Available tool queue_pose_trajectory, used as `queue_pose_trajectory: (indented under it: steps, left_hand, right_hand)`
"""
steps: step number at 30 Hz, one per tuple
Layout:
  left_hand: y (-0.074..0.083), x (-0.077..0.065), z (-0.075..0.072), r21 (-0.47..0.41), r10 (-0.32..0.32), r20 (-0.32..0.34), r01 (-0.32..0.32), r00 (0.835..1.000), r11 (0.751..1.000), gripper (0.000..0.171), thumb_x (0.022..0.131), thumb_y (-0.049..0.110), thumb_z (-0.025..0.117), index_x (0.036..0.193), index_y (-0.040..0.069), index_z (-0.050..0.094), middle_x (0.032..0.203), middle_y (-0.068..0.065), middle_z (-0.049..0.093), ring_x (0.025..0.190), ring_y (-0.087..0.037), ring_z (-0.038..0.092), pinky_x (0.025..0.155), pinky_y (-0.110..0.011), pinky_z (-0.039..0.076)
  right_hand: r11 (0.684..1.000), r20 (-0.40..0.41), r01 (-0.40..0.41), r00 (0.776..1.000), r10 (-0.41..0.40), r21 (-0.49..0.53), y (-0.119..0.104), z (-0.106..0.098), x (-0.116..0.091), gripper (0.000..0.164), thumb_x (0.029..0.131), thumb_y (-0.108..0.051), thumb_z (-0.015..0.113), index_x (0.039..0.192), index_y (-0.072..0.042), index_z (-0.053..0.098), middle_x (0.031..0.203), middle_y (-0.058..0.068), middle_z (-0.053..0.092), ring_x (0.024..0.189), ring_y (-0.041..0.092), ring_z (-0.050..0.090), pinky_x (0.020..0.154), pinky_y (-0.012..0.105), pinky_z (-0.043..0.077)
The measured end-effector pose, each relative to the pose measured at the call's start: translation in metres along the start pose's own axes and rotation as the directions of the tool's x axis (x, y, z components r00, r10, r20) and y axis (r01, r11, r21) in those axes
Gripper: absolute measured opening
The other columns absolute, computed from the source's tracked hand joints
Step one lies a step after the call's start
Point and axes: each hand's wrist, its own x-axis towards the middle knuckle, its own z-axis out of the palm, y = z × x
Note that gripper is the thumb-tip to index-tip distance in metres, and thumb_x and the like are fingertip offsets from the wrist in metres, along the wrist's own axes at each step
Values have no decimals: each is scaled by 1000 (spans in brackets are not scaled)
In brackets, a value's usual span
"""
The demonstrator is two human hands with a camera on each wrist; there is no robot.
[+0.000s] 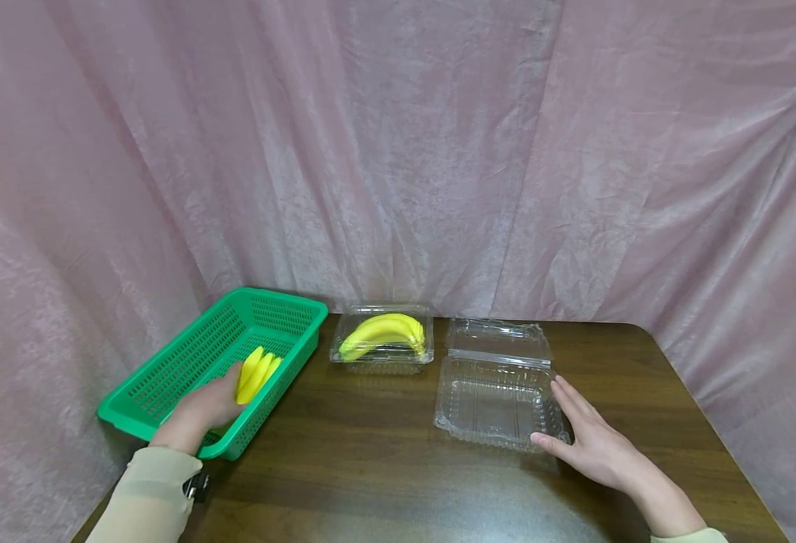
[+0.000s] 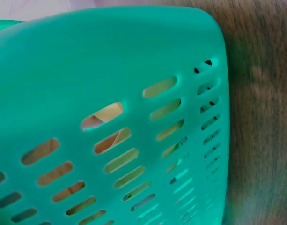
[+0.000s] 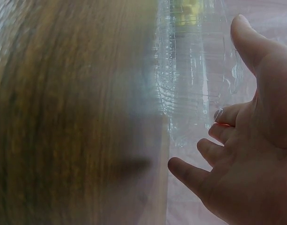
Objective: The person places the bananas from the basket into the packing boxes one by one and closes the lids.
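Observation:
Inside the green basket (image 1: 289, 292), my left hand (image 1: 208, 403) grips a bunch of yellow bananas (image 1: 257, 375); most of its fingers are hidden behind the hand and the bunch. The left wrist view is mostly filled by the basket's slotted wall (image 2: 101, 56), with bits of hand and yellow behind the slots. Fingers outstretched, my right hand (image 1: 598, 445) is at the right edge of a clear plastic clamshell box (image 1: 493, 411), whose lid (image 1: 500, 339) is folded back. In the right wrist view, this hand (image 3: 255, 131) has its thumb and fingers spread beside the clear plastic.
A closed clear box (image 1: 340, 353) with bananas (image 1: 384, 332) in it stands between the basket and the opened box. All stand on a brown wooden table (image 1: 371, 483). Pink curtains (image 1: 439, 151) hang behind the table and along its sides.

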Motion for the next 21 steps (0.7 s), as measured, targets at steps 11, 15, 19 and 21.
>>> queue_pose_trajectory:
  steps: [11,15,19,21]
  left_hand:
    - [-1,4,2,11,-17,3,17,1000,1000,99,102,30,73,166,-15,14,137,-42,59,105,-43,65,88,-64,54]
    - [-7,7,7,9,-25,-32,25,999,1000,105,100,38,77,166,-15,17,140,-45,56,115,-52,64,92,-67,53]
    - [-18,9,13,63,-22,-76,27,997,998,110,99,56,78,167,-11,23,140,-42,56,116,-55,63,89,-67,54]
    - [-16,6,10,97,-39,-75,46,996,994,108,99,55,78,168,-9,26,142,-40,57,115,-54,64,85,-67,55]
  right_hand:
    - [1000,-3,-8,1000,8,6,1,1,0,108,103,-62,71,175,0,19,183,20,13,159,58,24,106,85,38]
    - [1000,-3,-6,1000,6,8,2,1,0,108,103,-61,72,175,0,19,182,21,14,159,58,24,106,85,38]
    - [1000,-1,0,1000,0,8,1,2,0,107,103,-60,72,175,0,19,181,23,15,159,59,25,106,84,39]
    - [1000,-1,2,1000,-2,6,1,2,0,107,103,-60,73,175,0,20,181,23,16,158,59,25,105,84,40]
